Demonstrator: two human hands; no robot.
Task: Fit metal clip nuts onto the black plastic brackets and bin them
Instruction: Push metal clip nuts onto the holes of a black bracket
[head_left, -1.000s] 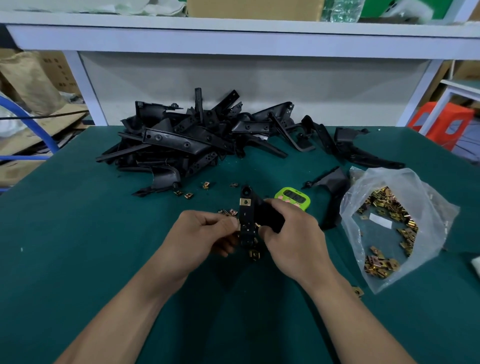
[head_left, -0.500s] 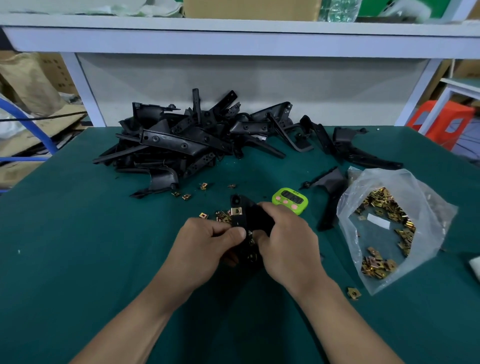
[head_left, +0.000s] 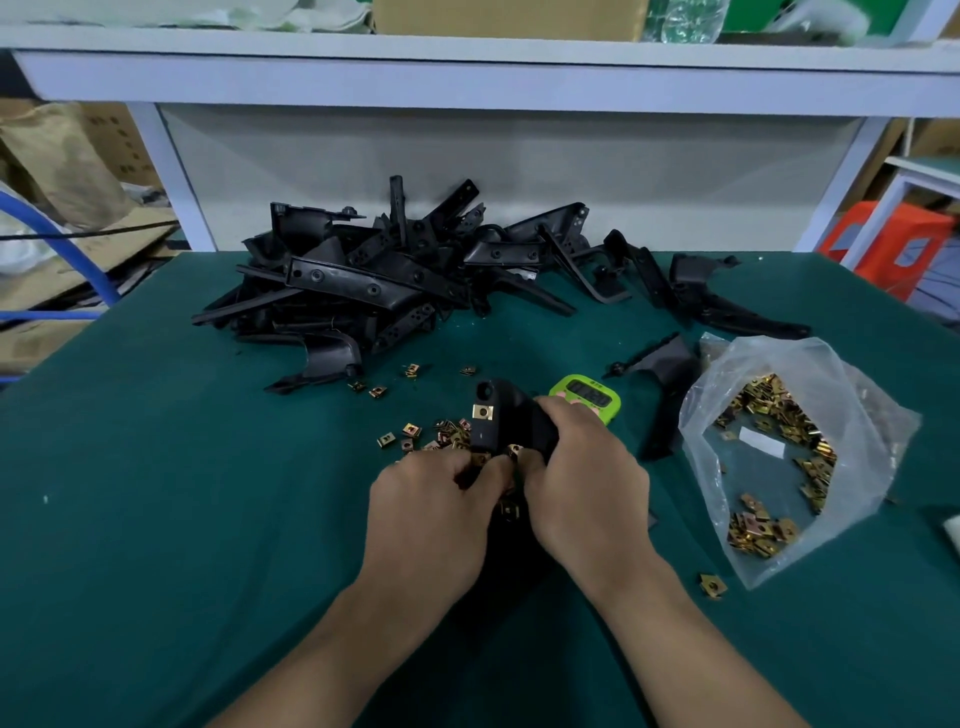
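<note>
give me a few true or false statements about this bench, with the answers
1. The left hand and right hand hold one black bracket. True.
2. A metal clip sits near the bracket's upper end. True.
3. The clip bag lies left of the hands. False: it lies to their right.
4. The green timer sits on the bracket pile. False: it stands on the table, beyond the right hand.
5. Loose clips lie on the table left of the bracket. True.
</note>
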